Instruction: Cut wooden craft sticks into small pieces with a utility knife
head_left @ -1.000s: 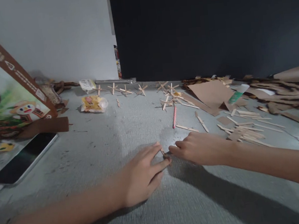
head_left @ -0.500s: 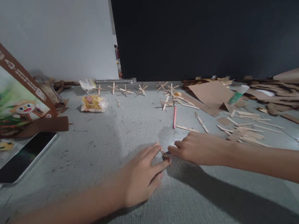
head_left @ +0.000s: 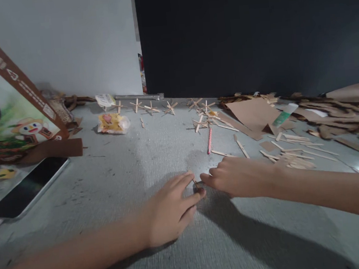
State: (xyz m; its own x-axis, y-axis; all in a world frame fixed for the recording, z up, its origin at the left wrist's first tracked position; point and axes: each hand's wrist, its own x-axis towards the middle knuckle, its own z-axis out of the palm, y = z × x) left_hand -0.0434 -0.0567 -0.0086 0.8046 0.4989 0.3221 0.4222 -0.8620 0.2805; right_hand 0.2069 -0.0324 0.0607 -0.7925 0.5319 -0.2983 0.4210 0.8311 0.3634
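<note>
My left hand [head_left: 173, 206] rests on the grey table with its fingertips pressing the two ends of a small wooden stick [head_left: 197, 185], most of which the fingers cover. From the right my right hand [head_left: 230, 178] meets it in a pinch, holding a thin piece whose dark tip touches the stick; its kind is too small to tell. Beyond the hands lie a pink patterned tube [head_left: 209, 141] and a few loose wooden sticks [head_left: 241, 146]. Farther back stand several crossed-stick stars [head_left: 171, 107].
On the left are a phone [head_left: 30, 187] and a printed bag [head_left: 23, 106]. A yellow packet [head_left: 112, 123] lies farther back. At right are a pile of wooden sticks [head_left: 298, 159], brown cardboard [head_left: 251, 113] and a green-and-white glue stick [head_left: 284, 115]. A dark panel [head_left: 252, 32] stands behind.
Both hands stay nearly in place around the small stick. My right forearm has shifted up slightly. The stick appears turned a little on its edge between the left fingertips.
</note>
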